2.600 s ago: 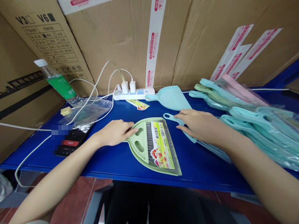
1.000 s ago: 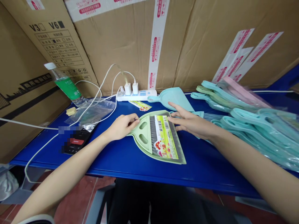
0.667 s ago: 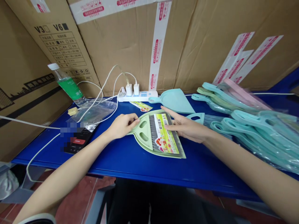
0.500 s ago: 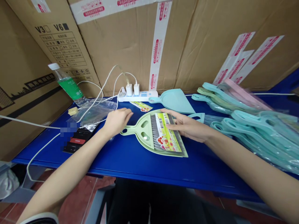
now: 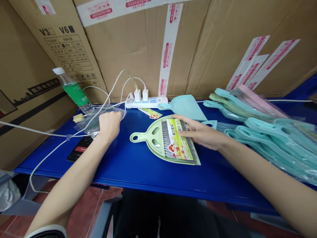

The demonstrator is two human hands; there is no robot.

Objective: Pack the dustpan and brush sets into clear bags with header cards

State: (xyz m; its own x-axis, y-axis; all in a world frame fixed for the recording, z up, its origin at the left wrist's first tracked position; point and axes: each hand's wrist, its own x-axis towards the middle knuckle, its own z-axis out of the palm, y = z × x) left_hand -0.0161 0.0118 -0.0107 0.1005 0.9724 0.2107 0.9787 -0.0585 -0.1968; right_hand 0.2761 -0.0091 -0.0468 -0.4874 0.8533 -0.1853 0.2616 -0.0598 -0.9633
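Grip on the right hand (image 5: 204,134) is open, no clamp at all, with the fingers (image 5: 182,133) laid flat over the far side of a light-green dustpan (image 5: 148,137). That dustpan lies flat on the blue surface (image 5: 138,175), handle pointing left, with a grey-bristled brush (image 5: 165,142) sitting in it under a printed label (image 5: 179,140).

Left hand (image 5: 110,125) is off the dustpan, knuckles up, curled down onto a crumpled clear plastic bag (image 5: 90,125). Honestly can't tell from here if it's pinching the bag or just resting on it.

Room-wise, there's a decent stretch of open blue between that hand and the handle, and more between the dustpan's lower edge and the front edge of the surface. It's tighter on the far side: a mint dustpan (image 5: 184,107) sits just behind, near a power strip (image 5: 146,102) with two chargers plugged in. To the right, a mint brush (image 5: 210,124) sits just past the fingers, then bagged mint dustpans (image 5: 279,142) take up the rest of that end. A tilted water bottle (image 5: 74,91) stands out past the bag.
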